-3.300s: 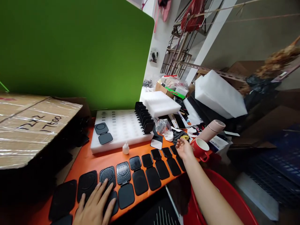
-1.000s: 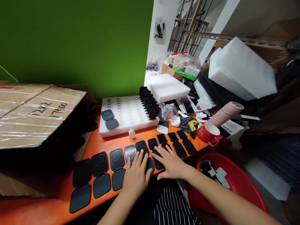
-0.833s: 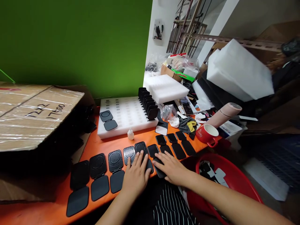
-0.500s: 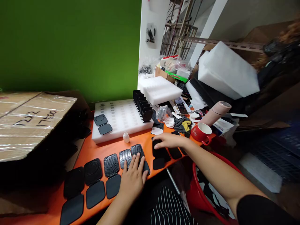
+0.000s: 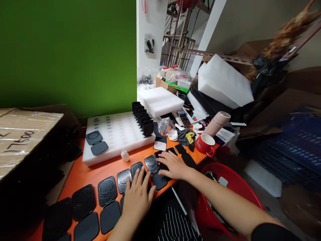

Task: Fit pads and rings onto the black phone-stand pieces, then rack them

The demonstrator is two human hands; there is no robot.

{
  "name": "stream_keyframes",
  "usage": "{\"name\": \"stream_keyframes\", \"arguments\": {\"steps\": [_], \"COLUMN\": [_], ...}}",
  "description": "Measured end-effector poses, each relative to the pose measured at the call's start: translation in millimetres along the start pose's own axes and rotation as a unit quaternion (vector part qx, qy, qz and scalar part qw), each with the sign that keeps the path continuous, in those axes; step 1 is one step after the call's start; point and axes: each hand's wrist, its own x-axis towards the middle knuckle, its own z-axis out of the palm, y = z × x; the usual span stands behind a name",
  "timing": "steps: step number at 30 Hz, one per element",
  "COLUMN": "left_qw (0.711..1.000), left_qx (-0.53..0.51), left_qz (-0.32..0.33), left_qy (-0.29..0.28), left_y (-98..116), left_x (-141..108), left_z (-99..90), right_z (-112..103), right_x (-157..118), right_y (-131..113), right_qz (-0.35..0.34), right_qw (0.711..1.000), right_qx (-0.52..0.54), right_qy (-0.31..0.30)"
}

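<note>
Newly exposed, a ridged panel (image 5: 151, 163) lies between the spread, empty left hand (image 5: 137, 193) and right hand (image 5: 175, 166).

At the lower right of the frame, a plain black sleeve (image 5: 275, 232) ends in a smooth, curved hem; the right forearm (image 5: 220, 199) is bare from there to the right grip (image 5: 176, 166). The left grip (image 5: 137, 197) and forearm are bare too. At bottom centre, black striped cloth (image 5: 177, 225) bears thin white lines that fan out.
</note>
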Motion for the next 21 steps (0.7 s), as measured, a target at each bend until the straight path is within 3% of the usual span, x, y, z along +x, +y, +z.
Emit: {"name": "stream_keyframes", "arguments": {"steps": [4,11,16,19,21], "left_qw": [0.999,0.998,0.999,0.999,0.999], "left_qx": [-0.014,-0.004,0.003,0.004,0.005], "left_qz": [0.049,0.052,0.048,0.044,0.044], "left_qy": [-0.018,-0.024,-0.016,-0.018,-0.02], "left_y": [13,14,15,16,15], "left_x": [12,11,10,10,10], "left_z": [12.9,24.4,25.4,25.1,25.1], "right_z": [7,-5,-37,-58,-68], "right_x": [-40,-54,-37,-12,9], "right_y": [8,5,9,18,27], "right_qz": [-0.021,-0.062,-0.083,-0.015,0.047], "right_qw": [0.995,0.99,0.996,0.991,0.979], "right_qx": [-0.02,-0.056,0.009,0.112,0.175], "right_qy": [-0.093,-0.113,-0.019,0.07,0.094]}}
